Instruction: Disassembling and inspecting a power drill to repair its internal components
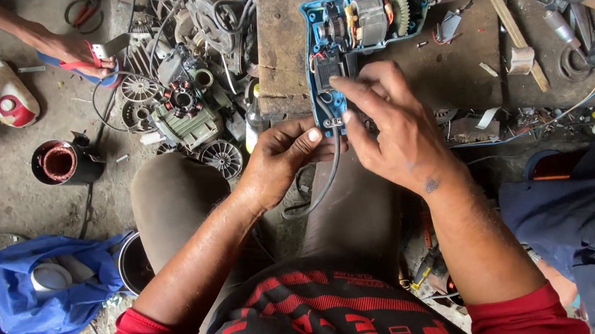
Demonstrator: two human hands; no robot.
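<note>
Head view: an opened electric drill (363,27), its blue half-shell facing up, lies on a worn wooden bench (278,49) just beyond the person's knees. The chuck end points right and the handle points back toward the person. With the cover off, the copper-wound motor, the gear and the switch block sit bare in their pockets.

Judged from this, the drill will feel fairly heavy at the motor end and stiff in the shell, yet the loose innards and thin wires look easy to dislodge or pinch. The safer hold seems to be the plastic rim of the handle or the shell's outer edge, not the windings. The black power cord (324,179) is limp and will trail and tug at the handle.

The left hand (280,158) comes in from the near left, wrist bent, fingers curled shut around the cord just below the handle's foot. The right hand (387,124) reaches over from the near right, palm down; its fingertips (343,85) press on the switch area in the handle, the fingers bent and close together, gripping nothing that I can make out. The two hands sit close, almost touching.

At far left, another person's hand (81,54) holds a red-handled tool over a heap of motor parts (181,98) on the floor.
</note>
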